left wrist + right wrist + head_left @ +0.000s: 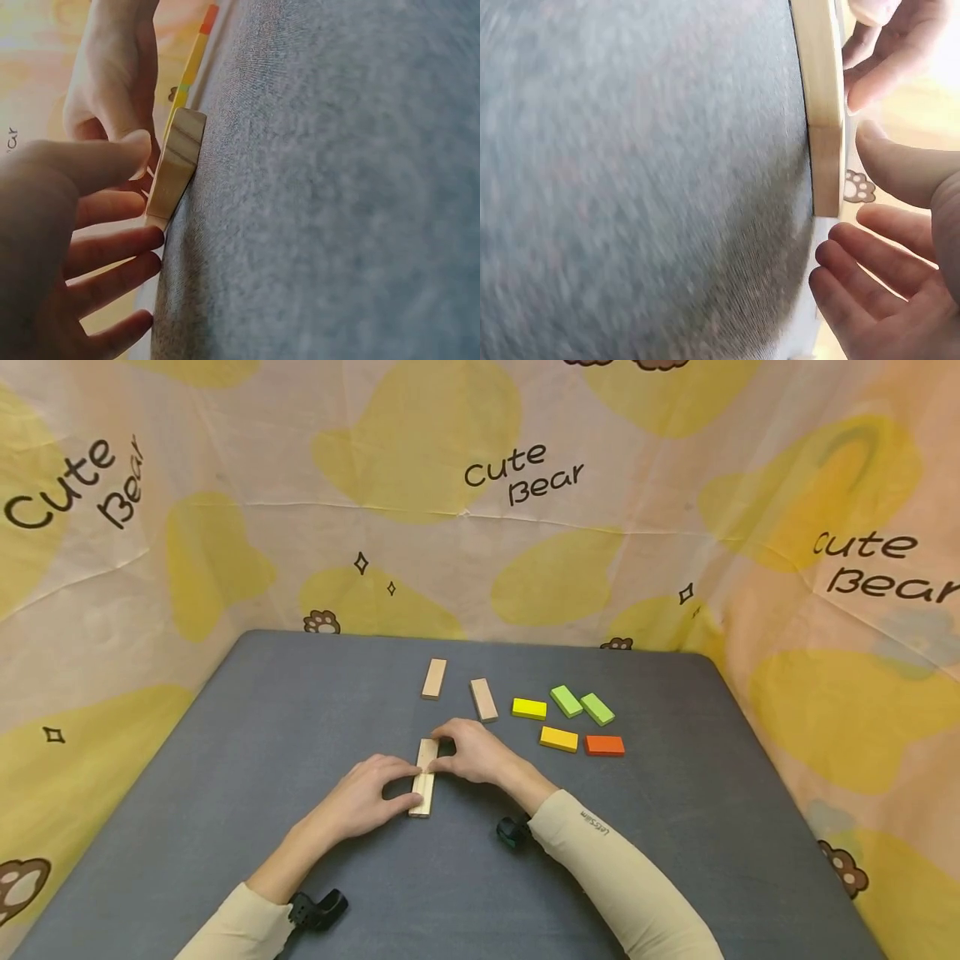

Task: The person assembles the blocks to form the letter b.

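Two plain wooden blocks lie end to end in one line on the table, before me in the head view. My left hand (pixel 365 797) holds the near wooden block (pixel 422 793), thumb by its near end and index fingertip close to the joint. At the far wooden block (pixel 427 750), my right hand (pixel 474 752) spans the length, thumb by the joint and index finger over the far end. In the right wrist view the far block (pixel 826 172) meets the near one; the other right fingers fan out beside it. The left wrist view shows the near block (pixel 171 186) beside the left thumb.
Beyond the hands lie two more wooden blocks, one farther left (pixel 433 679) and one nearer (pixel 483 700). To the right are a yellow block (pixel 529 709), an orange-yellow block (pixel 558 739), two green blocks (pixel 566 702) and a red-orange block (pixel 604 746). Printed cloth (pixel 420 543) surrounds the grey table (pixel 315 693).
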The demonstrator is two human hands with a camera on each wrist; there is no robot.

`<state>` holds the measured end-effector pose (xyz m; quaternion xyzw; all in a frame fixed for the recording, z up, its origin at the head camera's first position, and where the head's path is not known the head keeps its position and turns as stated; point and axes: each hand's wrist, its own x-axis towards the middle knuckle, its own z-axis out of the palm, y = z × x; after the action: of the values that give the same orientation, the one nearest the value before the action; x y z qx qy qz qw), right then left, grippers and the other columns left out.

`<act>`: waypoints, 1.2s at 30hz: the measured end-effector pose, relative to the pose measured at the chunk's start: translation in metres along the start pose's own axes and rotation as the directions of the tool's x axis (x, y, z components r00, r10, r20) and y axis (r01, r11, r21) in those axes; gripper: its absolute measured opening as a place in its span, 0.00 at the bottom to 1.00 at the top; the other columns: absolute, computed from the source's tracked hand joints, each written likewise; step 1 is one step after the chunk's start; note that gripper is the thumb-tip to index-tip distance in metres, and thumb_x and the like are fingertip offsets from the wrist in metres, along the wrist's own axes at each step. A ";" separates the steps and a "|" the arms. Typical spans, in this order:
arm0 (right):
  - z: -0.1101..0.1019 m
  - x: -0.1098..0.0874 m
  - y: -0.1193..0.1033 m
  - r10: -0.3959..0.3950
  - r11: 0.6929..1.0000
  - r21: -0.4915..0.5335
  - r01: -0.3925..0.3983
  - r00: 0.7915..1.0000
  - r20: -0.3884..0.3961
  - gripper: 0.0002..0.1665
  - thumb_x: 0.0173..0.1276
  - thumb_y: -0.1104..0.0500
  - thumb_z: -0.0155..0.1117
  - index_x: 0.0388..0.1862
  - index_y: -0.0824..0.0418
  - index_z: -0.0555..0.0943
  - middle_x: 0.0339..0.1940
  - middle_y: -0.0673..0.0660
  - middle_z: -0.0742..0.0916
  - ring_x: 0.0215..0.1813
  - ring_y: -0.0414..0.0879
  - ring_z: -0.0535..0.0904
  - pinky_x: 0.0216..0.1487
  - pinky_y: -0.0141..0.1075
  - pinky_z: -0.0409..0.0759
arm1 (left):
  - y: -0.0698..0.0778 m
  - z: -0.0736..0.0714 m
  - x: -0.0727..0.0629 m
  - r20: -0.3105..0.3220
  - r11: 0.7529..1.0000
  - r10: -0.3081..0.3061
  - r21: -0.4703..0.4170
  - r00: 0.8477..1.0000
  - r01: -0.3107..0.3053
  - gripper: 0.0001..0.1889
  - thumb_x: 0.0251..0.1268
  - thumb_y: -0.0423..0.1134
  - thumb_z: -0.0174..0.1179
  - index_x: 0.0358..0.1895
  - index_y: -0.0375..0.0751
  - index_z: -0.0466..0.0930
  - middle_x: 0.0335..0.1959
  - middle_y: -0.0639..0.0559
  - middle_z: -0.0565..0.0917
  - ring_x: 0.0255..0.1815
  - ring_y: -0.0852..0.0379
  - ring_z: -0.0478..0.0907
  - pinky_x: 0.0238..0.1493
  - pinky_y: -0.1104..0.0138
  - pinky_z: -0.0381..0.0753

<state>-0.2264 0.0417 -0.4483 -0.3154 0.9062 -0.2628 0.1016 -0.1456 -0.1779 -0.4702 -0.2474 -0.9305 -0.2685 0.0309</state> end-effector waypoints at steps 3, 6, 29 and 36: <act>-0.006 -0.001 0.002 0.002 1.000 0.006 -0.002 1.000 -0.002 0.29 0.68 0.49 0.73 0.63 0.61 0.82 0.59 0.55 0.85 0.61 0.49 0.80 0.64 0.42 0.77 | 0.000 0.000 0.004 0.010 1.000 -0.004 0.014 1.000 0.004 0.22 0.64 0.49 0.70 0.57 0.43 0.86 0.53 0.50 0.85 0.57 0.46 0.79 0.58 0.45 0.76; -0.011 -0.002 0.004 0.006 1.000 0.018 -0.005 1.000 -0.013 0.29 0.68 0.50 0.73 0.64 0.63 0.81 0.59 0.56 0.85 0.61 0.49 0.80 0.62 0.43 0.78 | 0.001 -0.002 0.006 0.030 1.000 -0.015 0.025 0.999 0.014 0.23 0.64 0.49 0.71 0.58 0.42 0.86 0.53 0.49 0.85 0.57 0.45 0.79 0.58 0.45 0.76; -0.062 0.011 0.020 -0.005 0.999 -0.046 0.001 0.995 -0.101 0.28 0.74 0.49 0.66 0.66 0.64 0.79 0.62 0.57 0.83 0.66 0.53 0.77 0.68 0.48 0.74 | 0.006 -0.003 0.009 0.048 0.997 -0.033 0.067 0.998 0.030 0.22 0.63 0.49 0.71 0.58 0.42 0.86 0.53 0.48 0.86 0.58 0.44 0.79 0.59 0.44 0.76; -0.066 0.017 0.034 0.030 0.999 -0.019 -0.033 0.993 -0.114 0.29 0.76 0.47 0.63 0.69 0.61 0.77 0.68 0.57 0.79 0.73 0.54 0.70 0.72 0.51 0.68 | 0.005 -0.002 0.008 0.041 0.997 -0.034 0.066 0.999 0.031 0.22 0.63 0.49 0.71 0.57 0.42 0.87 0.53 0.49 0.86 0.57 0.45 0.80 0.58 0.46 0.77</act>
<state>-0.2804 0.0804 -0.4117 -0.2866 0.9180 -0.2693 0.0508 -0.1504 -0.1715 -0.4650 -0.2367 -0.9431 -0.2332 0.0149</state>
